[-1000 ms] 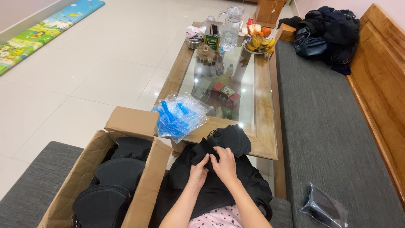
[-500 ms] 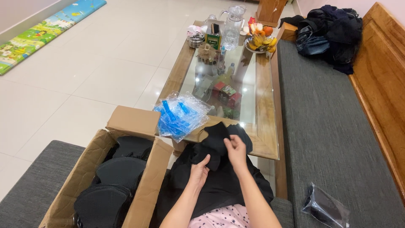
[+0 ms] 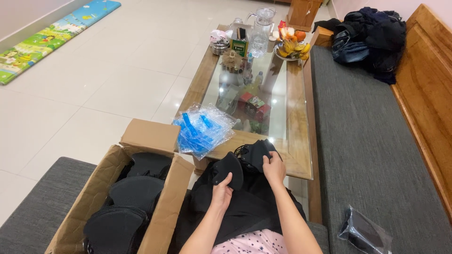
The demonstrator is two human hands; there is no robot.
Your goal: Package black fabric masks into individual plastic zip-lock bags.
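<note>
My left hand [image 3: 221, 192] grips a single black face mask [image 3: 229, 170] just above my lap. My right hand [image 3: 274, 168] holds a bunch of black masks [image 3: 254, 153] with thin ear loops, close to the near edge of the glass coffee table [image 3: 297, 155]. A heap of more black masks [image 3: 245, 209] lies on my lap under both hands. To my left stands an open cardboard box [image 3: 167, 207] with stacks of black masks [image 3: 134, 190] inside. A pile of clear plastic bags with blue strips [image 3: 202, 129] rests on the table's near left corner.
A grey cushioned bench [image 3: 376, 155] with a wooden back runs along the right; a bagged pack of dark masks [image 3: 365, 231] lies on it and dark clothes [image 3: 372, 30] at its far end. A glass jug [image 3: 261, 30], fruit bowl [image 3: 292, 47] and small items crowd the table's far end.
My hands have drawn apart: the right hand lifted the bunch of masks up toward the table edge, while the left pulled one mask away from it.
</note>
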